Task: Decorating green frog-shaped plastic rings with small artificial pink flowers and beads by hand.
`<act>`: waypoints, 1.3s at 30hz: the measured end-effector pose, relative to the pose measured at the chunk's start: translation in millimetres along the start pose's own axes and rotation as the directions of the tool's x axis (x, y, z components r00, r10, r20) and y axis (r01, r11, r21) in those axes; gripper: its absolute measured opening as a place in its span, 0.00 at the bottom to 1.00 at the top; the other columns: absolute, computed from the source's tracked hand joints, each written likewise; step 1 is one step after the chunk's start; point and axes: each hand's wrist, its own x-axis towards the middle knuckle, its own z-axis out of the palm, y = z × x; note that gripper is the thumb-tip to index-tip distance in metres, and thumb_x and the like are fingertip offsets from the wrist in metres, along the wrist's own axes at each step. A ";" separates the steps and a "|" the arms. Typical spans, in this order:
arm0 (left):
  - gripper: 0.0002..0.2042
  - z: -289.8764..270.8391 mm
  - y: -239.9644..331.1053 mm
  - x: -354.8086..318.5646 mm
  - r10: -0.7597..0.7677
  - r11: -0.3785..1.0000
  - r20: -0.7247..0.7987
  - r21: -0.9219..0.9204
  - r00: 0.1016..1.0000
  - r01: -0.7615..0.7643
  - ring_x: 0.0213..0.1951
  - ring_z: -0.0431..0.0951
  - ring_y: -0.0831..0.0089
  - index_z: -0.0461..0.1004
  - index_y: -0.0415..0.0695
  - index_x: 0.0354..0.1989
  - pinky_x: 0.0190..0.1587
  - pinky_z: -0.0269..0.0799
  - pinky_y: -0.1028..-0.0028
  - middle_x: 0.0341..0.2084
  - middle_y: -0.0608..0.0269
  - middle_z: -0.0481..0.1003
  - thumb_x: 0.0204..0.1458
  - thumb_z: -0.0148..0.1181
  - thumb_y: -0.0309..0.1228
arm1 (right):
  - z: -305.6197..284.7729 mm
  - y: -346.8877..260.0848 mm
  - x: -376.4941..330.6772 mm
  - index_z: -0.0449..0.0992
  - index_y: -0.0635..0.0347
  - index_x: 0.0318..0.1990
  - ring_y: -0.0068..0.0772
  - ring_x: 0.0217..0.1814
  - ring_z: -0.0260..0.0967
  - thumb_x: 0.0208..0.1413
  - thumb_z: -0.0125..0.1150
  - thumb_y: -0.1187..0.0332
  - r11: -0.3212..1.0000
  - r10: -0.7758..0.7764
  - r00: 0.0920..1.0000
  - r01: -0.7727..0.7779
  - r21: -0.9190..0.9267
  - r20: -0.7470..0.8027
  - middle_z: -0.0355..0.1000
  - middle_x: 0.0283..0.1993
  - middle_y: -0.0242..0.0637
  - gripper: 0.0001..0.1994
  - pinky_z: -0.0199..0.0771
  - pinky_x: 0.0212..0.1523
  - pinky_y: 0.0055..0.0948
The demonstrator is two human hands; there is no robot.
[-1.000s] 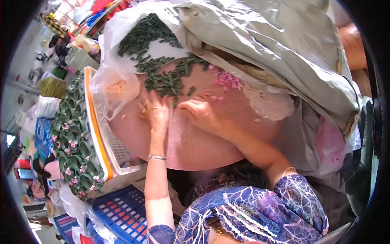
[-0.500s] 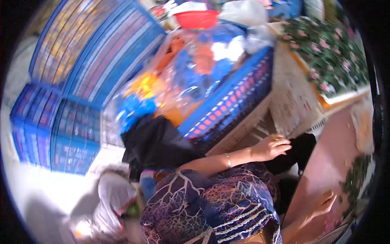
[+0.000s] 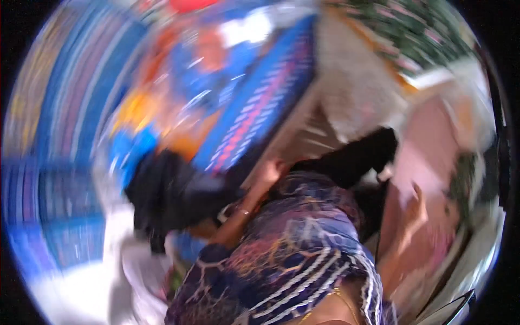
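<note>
Head view, heavily motion-blurred; detail is poor throughout.

Left hand (image 3: 269, 172): arm runs up from the patterned sleeve (image 3: 281, 260), a thin bracelet (image 3: 242, 210) at the wrist. The hand lies against the lower edge of the blue crate (image 3: 254, 122), where the crate meets a pale board (image 3: 303, 130). Fingers smeared; cannot tell whether they grip the edge or only rest on it, nor whether they are spread or curled.

Right hand (image 3: 416, 208): at the right of the frame, over the pink surface (image 3: 420, 141). It looks laid flat on or just above that surface, fingers pointing up-frame. Blur hides whether it touches and whether anything is between the fingers.

Blue crate: tilted, slatted, centre-top of frame, running from upper right down to the left hand. Orange and blue items in clear plastic (image 3: 162, 92) sit behind it to the left.

Surroundings: stacked blue crates (image 3: 49, 162) along the left edge. A black bundle (image 3: 168, 189) lies just below the tilted crate, left of the left forearm. A white mesh basket (image 3: 357, 81) sits right of the crate, with green foliage with pink spots (image 3: 428, 32) above it at top right. Dark green pieces (image 3: 460, 184) lie at the far edge of the pink surface.
</note>
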 end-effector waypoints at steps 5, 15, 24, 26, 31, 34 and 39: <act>0.17 -35.6 190.5 69.8 0.490 0.846 -0.199 -0.125 0.849 -0.518 0.32 0.76 0.70 0.75 0.40 0.52 0.39 0.73 0.72 0.29 0.59 0.76 0.52 0.64 0.22 | -44.2 -92.1 28.7 0.77 0.60 0.47 0.39 0.32 0.73 0.44 0.64 0.75 0.903 -0.430 0.902 0.429 0.032 0.038 0.76 0.31 0.35 0.18 0.73 0.39 0.37; 0.17 147.1 406.2 62.6 0.971 -0.235 -0.031 -0.281 -0.236 -0.931 0.35 0.77 0.61 0.74 0.39 0.51 0.40 0.72 0.64 0.36 0.57 0.78 0.58 0.62 0.36 | -55.2 -63.3 -113.9 0.77 0.56 0.45 0.40 0.39 0.72 0.53 0.65 0.65 0.984 0.177 0.927 -0.156 0.089 -0.332 0.75 0.36 0.35 0.13 0.72 0.42 0.38; 0.31 228.2 439.0 63.0 0.862 -0.326 0.251 -0.390 -0.440 -0.861 0.61 0.64 0.52 0.65 0.40 0.64 0.62 0.59 0.54 0.60 0.48 0.66 0.59 0.56 0.50 | 64.9 -57.9 -300.9 0.67 0.57 0.64 0.54 0.64 0.60 0.63 0.51 0.48 0.218 0.946 0.079 -0.873 0.436 -0.314 0.63 0.65 0.50 0.28 0.59 0.63 0.46; 0.31 234.3 442.0 62.8 0.832 -0.358 0.281 -0.386 -0.478 -0.850 0.62 0.64 0.52 0.65 0.40 0.64 0.62 0.59 0.54 0.61 0.49 0.65 0.59 0.55 0.50 | 69.4 -63.7 -308.1 0.63 0.58 0.67 0.53 0.68 0.54 0.65 0.49 0.49 0.155 0.971 0.041 -0.859 0.487 -0.236 0.56 0.69 0.49 0.30 0.52 0.67 0.44; 0.29 226.2 440.6 53.7 0.789 -0.379 0.381 -0.315 -0.482 -0.870 0.62 0.64 0.52 0.66 0.42 0.63 0.63 0.58 0.54 0.61 0.48 0.65 0.60 0.53 0.51 | 79.6 -85.3 -326.8 0.64 0.63 0.64 0.52 0.69 0.56 0.65 0.50 0.51 0.078 0.961 -0.081 -0.839 0.539 -0.265 0.58 0.68 0.52 0.28 0.53 0.69 0.39; 0.28 243.9 465.2 77.4 0.764 -0.421 0.387 -0.307 -0.516 -0.853 0.61 0.65 0.53 0.66 0.42 0.63 0.63 0.58 0.54 0.60 0.50 0.67 0.61 0.51 0.50 | 82.8 -74.3 -299.8 0.62 0.64 0.67 0.51 0.74 0.48 0.64 0.44 0.42 0.026 0.977 -0.128 -0.726 0.687 -0.172 0.51 0.72 0.51 0.35 0.49 0.71 0.44; 0.26 250.0 470.1 94.7 0.748 -0.447 0.415 -0.262 -0.518 -0.855 0.60 0.67 0.55 0.68 0.43 0.62 0.63 0.59 0.55 0.58 0.54 0.71 0.64 0.47 0.49 | 86.4 -107.0 -355.2 0.72 0.59 0.59 0.27 0.61 0.66 0.66 0.51 0.52 0.038 0.971 -0.236 0.045 0.998 -0.026 0.72 0.57 0.34 0.23 0.65 0.62 0.29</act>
